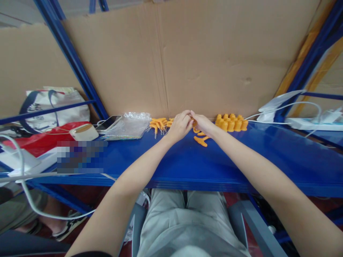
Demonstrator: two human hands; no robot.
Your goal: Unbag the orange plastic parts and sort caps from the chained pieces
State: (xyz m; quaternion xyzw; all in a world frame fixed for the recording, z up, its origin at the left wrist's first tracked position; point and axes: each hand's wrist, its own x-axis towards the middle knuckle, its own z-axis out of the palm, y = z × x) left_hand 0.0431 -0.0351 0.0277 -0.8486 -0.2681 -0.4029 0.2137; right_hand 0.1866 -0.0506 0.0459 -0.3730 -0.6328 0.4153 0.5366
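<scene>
My left hand [181,125] and my right hand [203,123] meet at the far side of the blue shelf [241,160], fingers pinched together on a small orange plastic part [194,124] between them. Loose orange hook-shaped parts [200,140] lie just below my right hand. A pile of orange parts with small metal springs [159,125] sits left of my left hand. A cluster of upright orange pieces [232,122] stands to the right of my right hand.
A clear plastic bag [128,125] and a phone [108,122] lie left of the pile. Further left are a red item [40,137], a beige case [83,132] and a tote bag [50,107]. White chargers and cables [308,121] lie right. A cardboard wall [187,57] backs the shelf.
</scene>
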